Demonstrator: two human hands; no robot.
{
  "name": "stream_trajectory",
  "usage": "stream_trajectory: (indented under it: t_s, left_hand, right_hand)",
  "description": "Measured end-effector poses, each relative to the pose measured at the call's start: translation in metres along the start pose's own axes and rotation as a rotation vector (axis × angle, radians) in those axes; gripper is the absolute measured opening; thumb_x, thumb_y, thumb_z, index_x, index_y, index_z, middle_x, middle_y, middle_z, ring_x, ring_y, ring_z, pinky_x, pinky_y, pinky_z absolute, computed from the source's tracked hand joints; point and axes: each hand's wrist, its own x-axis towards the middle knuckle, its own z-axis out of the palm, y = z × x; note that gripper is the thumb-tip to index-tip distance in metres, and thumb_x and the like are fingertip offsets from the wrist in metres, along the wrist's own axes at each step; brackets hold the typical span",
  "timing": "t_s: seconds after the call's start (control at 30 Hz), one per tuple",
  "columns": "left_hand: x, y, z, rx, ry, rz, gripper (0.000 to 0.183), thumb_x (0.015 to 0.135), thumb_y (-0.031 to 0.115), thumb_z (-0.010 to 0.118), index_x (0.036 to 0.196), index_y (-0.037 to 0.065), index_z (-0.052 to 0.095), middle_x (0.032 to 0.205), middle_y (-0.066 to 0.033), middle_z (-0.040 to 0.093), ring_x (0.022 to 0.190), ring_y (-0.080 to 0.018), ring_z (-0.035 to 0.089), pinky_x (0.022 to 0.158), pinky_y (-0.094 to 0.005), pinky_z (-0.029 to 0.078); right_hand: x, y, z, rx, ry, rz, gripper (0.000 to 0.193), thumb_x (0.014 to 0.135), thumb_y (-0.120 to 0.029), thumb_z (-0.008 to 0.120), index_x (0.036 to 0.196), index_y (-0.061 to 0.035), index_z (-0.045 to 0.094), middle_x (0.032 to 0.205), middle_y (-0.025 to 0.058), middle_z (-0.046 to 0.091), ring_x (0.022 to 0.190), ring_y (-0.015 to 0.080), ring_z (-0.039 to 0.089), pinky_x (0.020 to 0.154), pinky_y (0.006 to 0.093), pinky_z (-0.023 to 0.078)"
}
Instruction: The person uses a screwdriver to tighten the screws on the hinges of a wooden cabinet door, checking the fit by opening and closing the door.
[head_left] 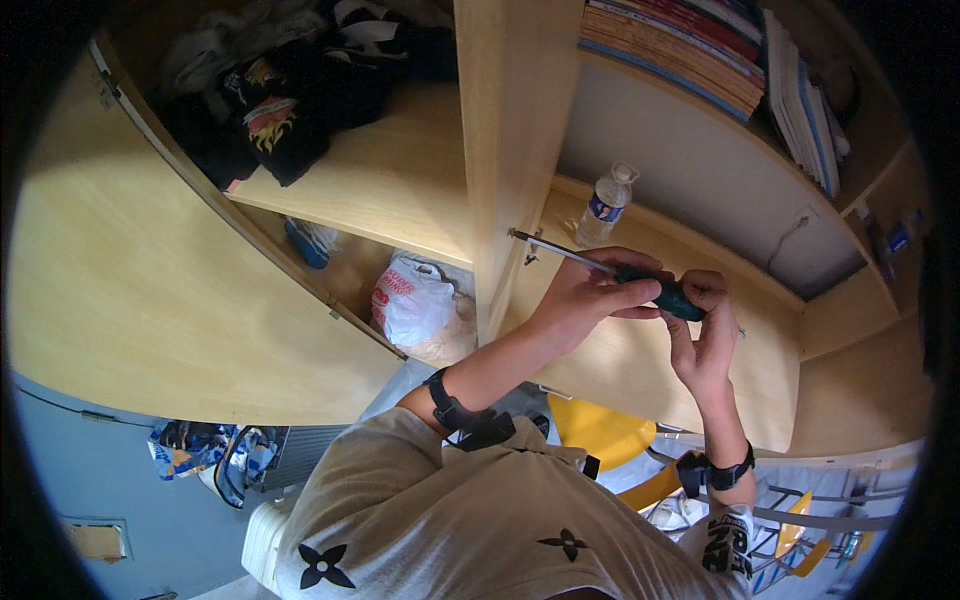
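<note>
A long screwdriver point(575, 254) with a dark green handle point(677, 300) is held in both hands, tilted so that its tip points up and left. Its tip meets, or lies very near, a small metal fitting point(533, 246) on the side of the upright wooden panel point(490, 180). My left hand point(592, 292) is closed around the front of the handle, where the shaft begins. At the rear end of that handle, my right hand point(708, 325) grips with bent fingers. Part of the handle is hidden behind the fingers.
A clear plastic bottle point(606, 205) stands on the wooden desktop point(640, 370) beyond my hands. Books point(680, 50) fill the shelf above. Left of the panel, the cupboard holds dark clothes point(290, 110) and a white plastic bag point(412, 300); its door point(150, 250) stands open. A yellow chair point(600, 432) is below the desktop.
</note>
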Motion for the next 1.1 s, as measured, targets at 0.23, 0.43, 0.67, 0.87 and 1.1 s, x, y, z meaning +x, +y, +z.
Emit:
stream_trajectory:
  t_s: [0.23,0.43,0.67,0.87,1.1]
  left_hand:
    - [-0.002,0.002,-0.002,-0.008,-0.007,-0.004,0.027,0.082,0.005,0.059,0.107,-0.004,0.054,0.107,-0.0144,0.057,0.095,-0.0223,0.059,0.08,-0.0346,0.054]
    - [-0.011,0.005,0.0,-0.029,-0.025,0.001,0.026,0.082,0.003,0.059,0.106,-0.002,0.054,0.109,-0.0155,0.057,0.097,-0.0227,0.058,0.082,-0.0345,0.053]
    - [-0.004,0.0,0.007,-0.138,0.01,0.01,0.025,0.08,0.006,0.062,0.103,-0.004,0.056,0.103,-0.0125,0.06,0.091,-0.0203,0.06,0.079,-0.0316,0.055]
    - [-0.002,-0.001,0.004,-0.103,0.012,0.011,0.026,0.082,0.005,0.059,0.106,-0.003,0.053,0.109,-0.0166,0.057,0.098,-0.0251,0.058,0.085,-0.0382,0.051]
    - [-0.004,-0.004,0.003,-0.083,-0.023,0.043,0.029,0.081,0.007,0.061,0.107,-0.003,0.051,0.112,-0.0166,0.055,0.098,-0.0247,0.058,0.087,-0.0395,0.05]
  right_hand:
    - [0.016,-0.004,-0.021,0.473,-0.239,0.514,0.024,0.086,-0.023,0.054,0.08,-0.0002,0.05,0.071,0.0107,0.054,0.058,0.0158,0.052,0.054,0.0214,0.04]
    - [0.012,-0.015,-0.024,0.506,-0.428,0.791,0.041,0.09,-0.037,0.047,0.075,0.0003,0.053,0.056,0.0053,0.052,0.042,0.0098,0.046,0.04,0.02,0.033]
    - [0.004,-0.006,-0.013,-0.183,-0.051,-0.215,0.027,0.078,-0.013,0.064,0.096,0.0021,0.052,0.092,0.0149,0.054,0.08,0.0214,0.055,0.064,0.0287,0.046]
    - [0.014,-0.003,-0.029,0.415,-0.234,0.426,0.029,0.085,-0.025,0.056,0.081,0.0039,0.053,0.071,0.0131,0.057,0.059,0.0186,0.056,0.049,0.0245,0.043]
    - [0.013,-0.019,-0.031,0.514,-0.384,0.751,0.038,0.088,-0.033,0.052,0.08,0.004,0.052,0.054,0.0078,0.054,0.041,0.0123,0.049,0.039,0.0206,0.036]
